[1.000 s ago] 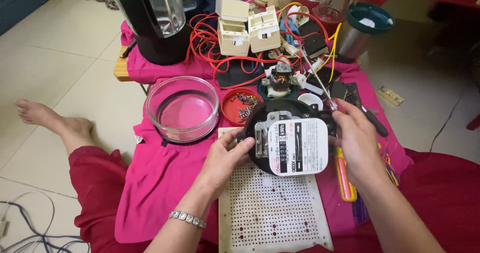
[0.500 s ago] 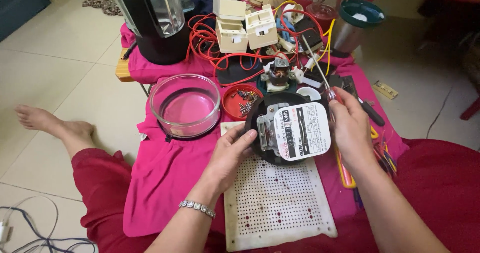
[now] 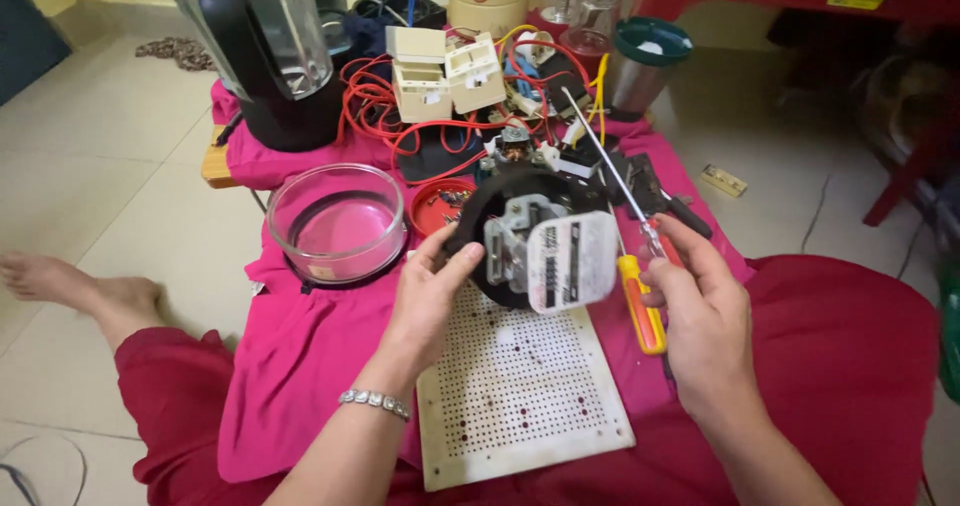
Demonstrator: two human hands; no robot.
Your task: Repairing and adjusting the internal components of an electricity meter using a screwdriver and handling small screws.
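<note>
Black plastic, round and dismantled: the appliance base (image 3: 530, 236) sits tilted above the perforated white board (image 3: 515, 386), its white label plate (image 3: 570, 263) facing the camera. The left hand (image 3: 425, 301) grips the base's rim at 9 o'clock. The right hand (image 3: 700, 306), at 3 o'clock, pinches a slim screwdriver (image 3: 615, 166) whose shaft points to 11 o'clock. Judging by this, unscrewing is under way; next the tip must seat squarely in a screw. A yellow-handled screwdriver (image 3: 640, 306) lies beside the board.

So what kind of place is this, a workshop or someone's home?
Probably a home used for small repairs: a tiled floor, a low table under pink cloth, red wires, and a screwdriver.
</note>
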